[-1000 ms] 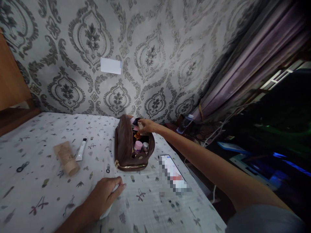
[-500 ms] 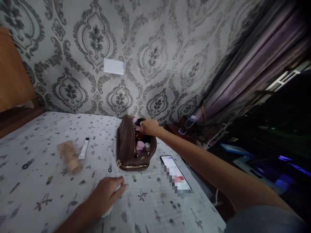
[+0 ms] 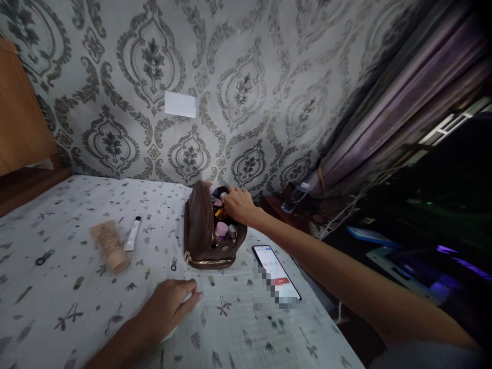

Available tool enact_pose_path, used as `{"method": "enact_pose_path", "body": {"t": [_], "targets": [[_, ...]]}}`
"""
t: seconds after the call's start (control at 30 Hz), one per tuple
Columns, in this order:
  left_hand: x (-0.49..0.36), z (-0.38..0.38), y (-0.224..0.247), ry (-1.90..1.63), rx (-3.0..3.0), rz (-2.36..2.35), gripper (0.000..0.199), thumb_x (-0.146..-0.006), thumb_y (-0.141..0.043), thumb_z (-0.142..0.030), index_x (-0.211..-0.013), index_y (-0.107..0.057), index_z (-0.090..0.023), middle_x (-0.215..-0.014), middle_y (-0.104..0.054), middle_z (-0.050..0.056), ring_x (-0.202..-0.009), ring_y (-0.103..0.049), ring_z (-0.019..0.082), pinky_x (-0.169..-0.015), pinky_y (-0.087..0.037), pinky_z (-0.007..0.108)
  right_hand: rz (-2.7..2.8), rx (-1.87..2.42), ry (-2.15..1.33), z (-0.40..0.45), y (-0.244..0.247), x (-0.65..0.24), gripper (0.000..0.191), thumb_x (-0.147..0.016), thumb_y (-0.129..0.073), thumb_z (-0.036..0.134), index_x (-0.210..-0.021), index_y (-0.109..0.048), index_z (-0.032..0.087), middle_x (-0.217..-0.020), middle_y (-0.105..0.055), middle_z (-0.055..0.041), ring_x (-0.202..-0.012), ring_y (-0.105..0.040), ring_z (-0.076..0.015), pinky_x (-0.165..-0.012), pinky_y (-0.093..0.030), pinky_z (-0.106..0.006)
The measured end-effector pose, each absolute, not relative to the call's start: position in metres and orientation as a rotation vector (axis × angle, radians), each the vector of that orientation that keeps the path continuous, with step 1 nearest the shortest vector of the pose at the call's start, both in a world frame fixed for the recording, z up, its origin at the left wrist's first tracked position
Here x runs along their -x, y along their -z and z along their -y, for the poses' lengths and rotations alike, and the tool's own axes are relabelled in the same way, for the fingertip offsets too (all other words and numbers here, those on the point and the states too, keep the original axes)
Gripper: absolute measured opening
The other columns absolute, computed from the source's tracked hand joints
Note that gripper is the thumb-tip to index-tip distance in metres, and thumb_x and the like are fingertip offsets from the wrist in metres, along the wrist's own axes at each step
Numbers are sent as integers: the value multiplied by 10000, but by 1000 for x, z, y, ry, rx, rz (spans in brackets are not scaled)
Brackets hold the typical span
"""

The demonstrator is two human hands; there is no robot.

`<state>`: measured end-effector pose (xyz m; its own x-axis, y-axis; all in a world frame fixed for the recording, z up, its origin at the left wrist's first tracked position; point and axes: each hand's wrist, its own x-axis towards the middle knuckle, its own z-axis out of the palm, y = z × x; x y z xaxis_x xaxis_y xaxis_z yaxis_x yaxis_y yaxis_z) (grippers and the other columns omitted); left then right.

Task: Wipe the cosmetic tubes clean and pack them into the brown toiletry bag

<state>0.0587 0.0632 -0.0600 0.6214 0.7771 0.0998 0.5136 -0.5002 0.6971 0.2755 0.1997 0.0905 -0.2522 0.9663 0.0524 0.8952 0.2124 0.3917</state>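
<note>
The left hand curls around a white object, mostly hidden. Beyond, a black-edged phone lies near the right edge of the white printed sheet. Open sheet separates the beige tube from the unzipped brown bag; the right hand bends into it, grip unclear.

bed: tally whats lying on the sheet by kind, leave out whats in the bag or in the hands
Tubes: 2 (beige tube, white tube)
Bags: 1 (brown bag)
Phones: 1 (phone)
Total: 4
</note>
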Motion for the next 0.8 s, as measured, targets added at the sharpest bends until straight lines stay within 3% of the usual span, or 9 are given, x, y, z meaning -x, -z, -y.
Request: {"method": "enact_pose_path", "body": {"t": [0.13,0.33,0.8], "targets": [[-59,-63,60,-534,-2204,-994,360,-1019,-382,-426,-827,-595,-208,-775,-709,27,-762,-683,197,-706,-416,283,-2389,-1639,-616,-197,-89,-276,324,-960,-430,156,-1073,-731,116,-1246,-603,-214,-1186,-512,-324,-955,-374,-423],[-59,-62,58,-524,-2241,-1004,336,-1015,-399,-409,-810,-577,-210,-746,-691,28,-741,-678,204,-686,-410,284,-2460,-1619,-643,-182,-82,-276,342,-956,-419,119,-1183,-674,116,-1233,-614,-195,-1151,-493,-306,-957,-338,-410],[-59,-63,64,-529,-2276,-994,332,-1023,-401,-413,-830,-582,-212,-743,-684,18,-734,-672,189,-682,-425,279,-2369,-1622,-578,-189,-84,-275,298,-952,-431,96,-1076,-702,106,-1175,-673,-185,-1071,-615,-273,-851,-372,-370]]}}
